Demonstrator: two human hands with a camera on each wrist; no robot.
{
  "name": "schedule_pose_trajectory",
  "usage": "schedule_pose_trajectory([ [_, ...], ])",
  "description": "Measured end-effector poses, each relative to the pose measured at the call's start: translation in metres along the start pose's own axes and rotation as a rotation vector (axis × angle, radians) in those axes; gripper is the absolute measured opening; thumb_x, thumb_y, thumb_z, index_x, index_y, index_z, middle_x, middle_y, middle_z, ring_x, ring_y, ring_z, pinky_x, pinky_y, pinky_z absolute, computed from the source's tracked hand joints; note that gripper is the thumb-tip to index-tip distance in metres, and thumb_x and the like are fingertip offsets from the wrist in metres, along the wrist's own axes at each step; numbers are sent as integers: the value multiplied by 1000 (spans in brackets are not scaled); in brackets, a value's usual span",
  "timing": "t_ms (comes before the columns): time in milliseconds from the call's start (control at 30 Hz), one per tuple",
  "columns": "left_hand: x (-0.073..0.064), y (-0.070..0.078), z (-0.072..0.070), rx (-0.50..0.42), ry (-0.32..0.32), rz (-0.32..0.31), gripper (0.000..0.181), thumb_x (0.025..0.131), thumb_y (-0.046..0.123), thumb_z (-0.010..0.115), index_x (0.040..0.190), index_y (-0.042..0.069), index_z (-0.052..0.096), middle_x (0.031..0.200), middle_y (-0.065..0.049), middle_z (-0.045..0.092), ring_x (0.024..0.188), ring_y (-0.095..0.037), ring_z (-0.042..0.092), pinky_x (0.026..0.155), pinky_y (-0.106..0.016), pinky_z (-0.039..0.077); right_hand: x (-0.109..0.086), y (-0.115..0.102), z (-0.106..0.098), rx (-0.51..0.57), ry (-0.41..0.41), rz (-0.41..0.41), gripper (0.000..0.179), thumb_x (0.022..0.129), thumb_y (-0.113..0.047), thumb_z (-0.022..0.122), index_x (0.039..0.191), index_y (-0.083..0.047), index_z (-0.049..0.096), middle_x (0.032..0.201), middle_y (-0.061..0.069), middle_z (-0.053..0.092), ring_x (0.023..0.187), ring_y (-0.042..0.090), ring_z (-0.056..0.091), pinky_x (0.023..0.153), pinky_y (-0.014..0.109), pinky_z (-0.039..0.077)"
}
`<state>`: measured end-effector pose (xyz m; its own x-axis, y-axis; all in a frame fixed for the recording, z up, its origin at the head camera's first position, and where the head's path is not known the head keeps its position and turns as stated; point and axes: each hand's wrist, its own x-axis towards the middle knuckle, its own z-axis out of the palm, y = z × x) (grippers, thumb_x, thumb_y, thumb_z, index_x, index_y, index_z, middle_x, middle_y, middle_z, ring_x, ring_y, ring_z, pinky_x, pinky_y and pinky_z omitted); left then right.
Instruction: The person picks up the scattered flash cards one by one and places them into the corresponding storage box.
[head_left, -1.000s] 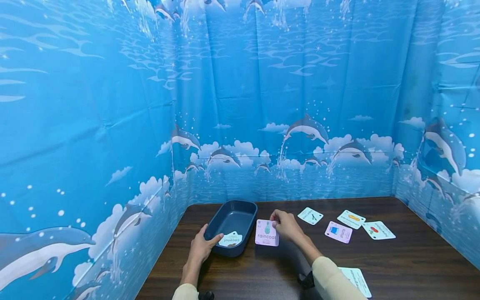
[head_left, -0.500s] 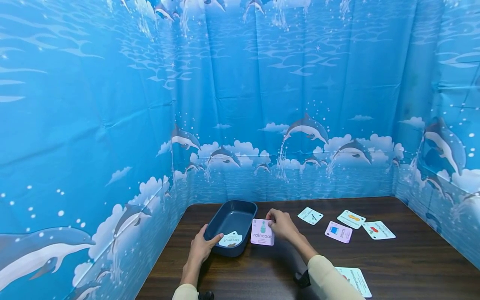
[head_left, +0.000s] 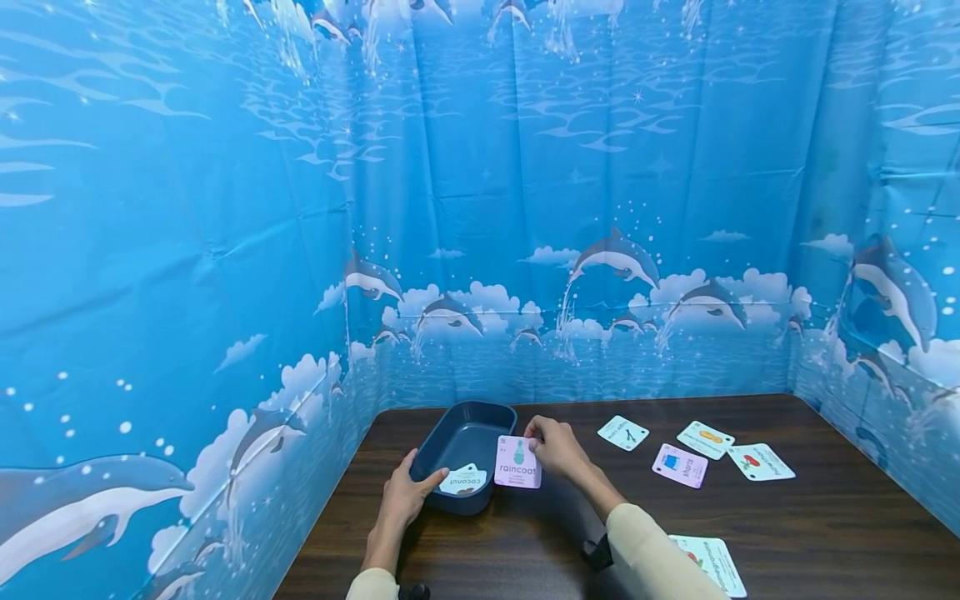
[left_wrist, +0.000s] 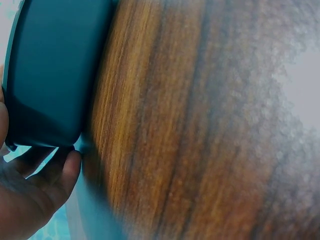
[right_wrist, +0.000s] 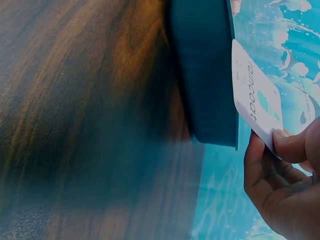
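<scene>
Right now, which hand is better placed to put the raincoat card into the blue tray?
Probably the right hand: it pinches the raincoat card close to the blue tray, while the left hand grips that tray's near left corner.

This is a screened-off tabletop workspace — the room around it is hidden. Creased blue dolphin-print sheeting (head_left: 480,183) hangs beyond and either side of the left hand (head_left: 405,495) and right hand (head_left: 558,450), enclosing a dark-brown wood-grained table (head_left: 817,533) below them.

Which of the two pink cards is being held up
The raincoat card, pinched in the right hand; the other pink one, the shorts card, lies on the table.
</scene>
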<state>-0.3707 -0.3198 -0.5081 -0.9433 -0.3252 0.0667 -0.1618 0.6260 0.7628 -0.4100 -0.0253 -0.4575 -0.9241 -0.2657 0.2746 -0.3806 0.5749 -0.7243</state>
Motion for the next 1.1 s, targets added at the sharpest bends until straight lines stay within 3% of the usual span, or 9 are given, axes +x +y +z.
schedule_pose_trajectory([
  [700,-2,1,0,-5,8,-5,95,96,46,80,165,-1,36,159,-39,45,142,-60,49,113,-74,44,13,-8,14,35,-30,34,7,104,-2,64,102,-6,68,98,12,69,79,22,61,62,27,51],
  [1100,-4,2,0,-10,21,9,94,96,46,81,164,-1,37,159,-39,46,142,-59,50,113,-74,45,14,-12,28,78,-74,54,7,105,-2,63,105,-5,69,102,13,69,82,22,61,67,29,56],
])
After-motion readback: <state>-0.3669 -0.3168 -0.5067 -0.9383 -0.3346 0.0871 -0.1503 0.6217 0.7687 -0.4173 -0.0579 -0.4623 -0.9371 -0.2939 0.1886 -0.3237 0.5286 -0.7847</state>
